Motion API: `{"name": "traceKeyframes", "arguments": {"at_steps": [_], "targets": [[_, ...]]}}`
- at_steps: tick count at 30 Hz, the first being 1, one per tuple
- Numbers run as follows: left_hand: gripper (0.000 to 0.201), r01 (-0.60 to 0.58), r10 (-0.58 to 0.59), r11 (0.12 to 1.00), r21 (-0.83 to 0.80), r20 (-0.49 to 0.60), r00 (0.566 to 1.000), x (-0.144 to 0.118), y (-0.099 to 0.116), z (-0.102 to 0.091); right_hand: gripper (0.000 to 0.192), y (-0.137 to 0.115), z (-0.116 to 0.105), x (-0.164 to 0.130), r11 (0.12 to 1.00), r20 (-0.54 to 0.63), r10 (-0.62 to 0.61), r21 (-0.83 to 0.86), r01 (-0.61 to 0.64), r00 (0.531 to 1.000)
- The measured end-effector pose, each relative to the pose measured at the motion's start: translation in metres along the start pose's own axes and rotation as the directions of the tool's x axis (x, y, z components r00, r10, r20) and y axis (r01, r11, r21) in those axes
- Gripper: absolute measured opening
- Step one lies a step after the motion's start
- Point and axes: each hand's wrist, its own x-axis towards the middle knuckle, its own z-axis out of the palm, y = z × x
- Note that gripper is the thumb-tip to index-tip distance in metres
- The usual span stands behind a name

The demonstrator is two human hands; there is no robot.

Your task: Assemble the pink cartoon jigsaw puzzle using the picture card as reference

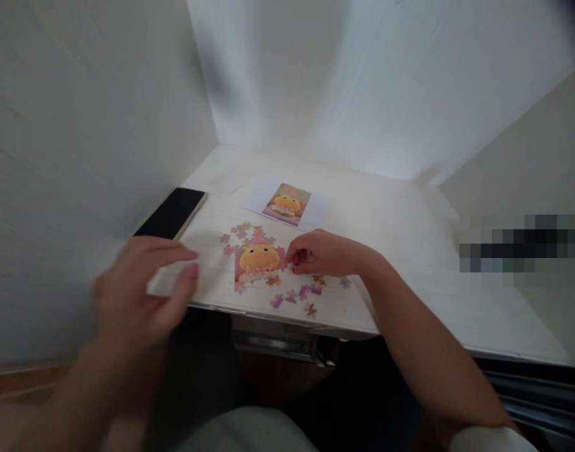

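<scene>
A partly joined jigsaw puzzle [259, 258] lies on the white table, showing a yellow, round-faced figure with a pink hat. My right hand [318, 252] is at the puzzle's right edge, fingers curled into a pinch on a small pinkish puzzle piece [282, 257], which the fingertips partly hide. Over the table's front left edge, my left hand [146, 285] is raised and slightly blurred, thumb and fingers apart with nothing between them. Loose puzzle pieces [291, 295] are scattered below and right of the joined part. More loose pieces [241, 230] lie at its upper left.
Behind the puzzle lies a printed reference picture [287, 204] of the same figure on white paper. A black phone-like slab [172, 212] rests at the table's left side. White panels [292, 81] enclose the table [400, 251] at the back and sides. A blurred-out patch [523, 245] covers something at right.
</scene>
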Motion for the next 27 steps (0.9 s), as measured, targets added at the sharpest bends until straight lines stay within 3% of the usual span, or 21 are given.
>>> {"name": "traceKeyframes", "arguments": {"at_steps": [5, 10, 14, 18, 23, 27], "targets": [[0.027, -0.08, 0.103, 0.99, -0.115, 0.217, 0.971, 0.018, 0.022, 0.045, 0.011, -0.003, -0.001, -0.001, 0.998, 0.012, 0.047, -0.035, -0.047, 0.999], [0.05, -0.098, 0.119, 0.993, -0.07, 0.426, 0.897, 0.017, 0.031, 0.057, 0.01, -0.003, -0.001, -0.003, 0.997, 0.013, 0.0, -0.079, 0.001, 1.0], [0.053, -0.123, 0.145, 0.989, -0.079, 0.43, 0.891, 0.016, 0.027, 0.057, 0.015, 0.0, 0.001, 0.005, 1.0, -0.151, -0.006, 0.011, 0.008, 0.988], [0.052, -0.129, 0.149, 0.989, -0.076, 0.421, 0.895, 0.015, 0.028, 0.057, 0.019, 0.006, 0.008, 0.017, 0.999, -0.336, 0.042, 0.023, -0.036, 0.941], [0.05, -0.119, 0.15, 0.988, -0.104, 0.391, 0.908, 0.015, 0.029, 0.059, 0.015, 0.013, 0.018, 0.026, 0.99, -0.38, 0.128, 0.11, -0.093, 0.916], [0.05, -0.107, 0.137, 0.989, -0.097, 0.393, 0.909, 0.014, 0.028, 0.061, 0.015, 0.012, 0.019, 0.027, 0.995, -0.336, 0.085, 0.077, -0.063, 0.938]]}}
